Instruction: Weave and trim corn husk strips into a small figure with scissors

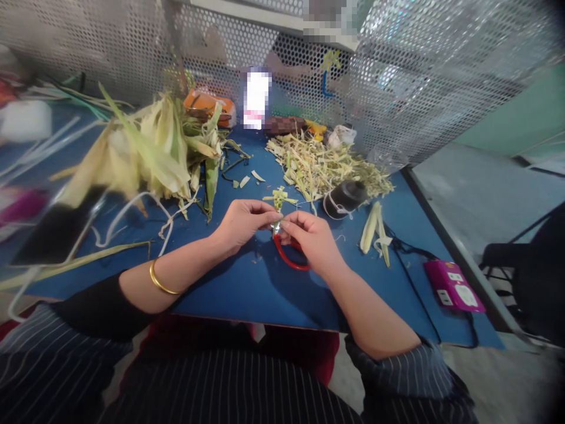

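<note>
Over the middle of the blue table (229, 277), my left hand (245, 224) and my right hand (311, 238) meet, thumbs and forefingers pinched together. Between the fingertips is a small pale-green woven husk piece (278, 199), its top with short side strips sticking up above my fingers. Its lower part is hidden by my fingertips. Just below, partly behind my right hand, are red-handled scissors (291, 262); whether a finger touches them I cannot tell. A spool of black thread (345, 199) stands to the right of my hands.
Corn husks (154, 147) lie heaped at the left, near a dark phone-like slab (57, 227) and white cable. Husk scraps (322, 162) pile up behind the spool. A lit phone (256, 97) leans on the perforated metal screen (229, 47). A purple box (454, 287) sits at the right edge.
</note>
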Available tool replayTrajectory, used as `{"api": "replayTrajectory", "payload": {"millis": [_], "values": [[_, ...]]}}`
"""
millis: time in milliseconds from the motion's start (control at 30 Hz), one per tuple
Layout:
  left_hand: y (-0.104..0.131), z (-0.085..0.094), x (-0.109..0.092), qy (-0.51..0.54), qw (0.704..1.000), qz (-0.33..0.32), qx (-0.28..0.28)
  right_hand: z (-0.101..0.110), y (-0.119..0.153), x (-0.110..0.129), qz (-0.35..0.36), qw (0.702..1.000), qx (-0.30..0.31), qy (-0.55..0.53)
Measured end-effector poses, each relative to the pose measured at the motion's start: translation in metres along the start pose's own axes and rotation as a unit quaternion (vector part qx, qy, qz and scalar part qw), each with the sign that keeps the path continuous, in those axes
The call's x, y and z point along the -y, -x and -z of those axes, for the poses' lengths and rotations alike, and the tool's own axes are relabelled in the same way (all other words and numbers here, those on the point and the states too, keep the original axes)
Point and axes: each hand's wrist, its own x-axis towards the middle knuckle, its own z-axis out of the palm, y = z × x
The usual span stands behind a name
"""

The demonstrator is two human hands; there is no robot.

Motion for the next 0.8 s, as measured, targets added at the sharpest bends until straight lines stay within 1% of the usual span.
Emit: {"api": "replayTrajectory", "payload": {"millis": [67, 133, 200, 233, 300, 367, 467, 567, 633, 700, 800], "values": [[0.0004, 0.0002, -0.0005, -0.031, 0.999, -0.014, -0.002, 0.0042, 0.0006, 0.0027, 0.032, 0.999, -0.009, 0.016], [0.0005, 0.0011, -0.0002, -0.075, 0.996, -0.043, -0.008, 0.0075, 0.0008, 0.0048, 0.061, 0.998, -0.001, 0.024], [0.0002, 0.0022, 0.001, -0.111, 0.991, -0.072, -0.018, 0.0085, 0.0005, 0.0052, 0.066, 0.997, 0.012, 0.025], [-0.0001, 0.0027, 0.0019, -0.111, 0.991, -0.076, -0.019, 0.008, 0.0003, 0.0048, 0.062, 0.998, 0.01, 0.027], [-0.001, 0.0032, 0.0037, -0.072, 0.996, -0.054, -0.009, 0.006, 0.0, 0.0037, 0.056, 0.997, -0.011, 0.045], [-0.0018, 0.003, 0.005, 0.0, 1.0, -0.005, 0.011, 0.0039, 0.0003, 0.0028, 0.065, 0.995, -0.032, 0.075], [-0.0024, 0.0022, 0.0057, 0.101, 0.992, 0.07, 0.032, 0.0024, 0.001, 0.0032, 0.086, 0.99, -0.043, 0.105], [-0.0022, 0.0017, 0.0052, 0.153, 0.981, 0.107, 0.049, 0.0023, 0.0013, 0.0044, 0.087, 0.99, -0.044, 0.107], [-0.0021, 0.0013, 0.0052, 0.156, 0.979, 0.115, 0.055, 0.002, 0.0013, 0.0044, 0.091, 0.989, -0.031, 0.113], [-0.0021, 0.0008, 0.0056, 0.146, 0.982, 0.111, 0.043, 0.0015, 0.0013, 0.0036, 0.102, 0.986, -0.018, 0.134], [-0.0025, 0.0003, 0.0065, 0.098, 0.993, 0.067, 0.007, 0.0013, 0.0014, 0.0012, 0.107, 0.978, -0.019, 0.177]]}}
